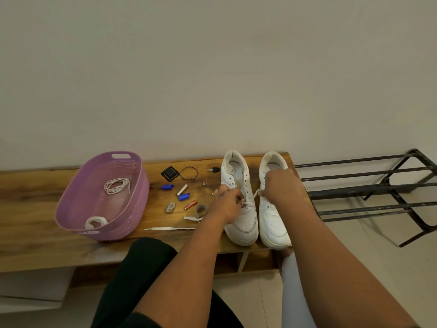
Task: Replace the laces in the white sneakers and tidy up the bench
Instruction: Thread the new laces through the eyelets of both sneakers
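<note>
- The two white sneakers stand side by side at the right end of the wooden bench (pixel 35 233), toes toward the person; the left sneaker (pixel 246 221) and the right sneaker (pixel 272 221) nearly touch
- The left hand (pixel 227 204) rests on the left sneaker's eyelet area, fingers pinched shut on the white lace (pixel 254 195) where it meets the shoe
- The right hand (pixel 282 185) hovers over the right sneaker, closed on the far end of that same lace; the lace runs taut between the two hands
- Just left of the sneakers, a loose flat lace (pixel 170 229) lies along the bench's near edge; a shorter white strip (pixel 192 218) lies just above it
- Further left of the sneakers sit small items, scattered: a battery (pixel 190 205), two blue caps (pixel 167 187) (pixel 183 196), a silver cylinder (pixel 182 189), a black square piece (pixel 170 174), a twisted ring (pixel 189 173), a key (pixel 213 169), a metal clip (pixel 170 207)
- Well left of the sneakers stands a purple basket (pixel 71 209); inside it a coiled thin cord (pixel 117 185) lies toward the back and a white bundle (pixel 95 222) at the near wall
- Right of the sneakers, off the bench, stands a black metal rack (pixel 369 192)
</note>
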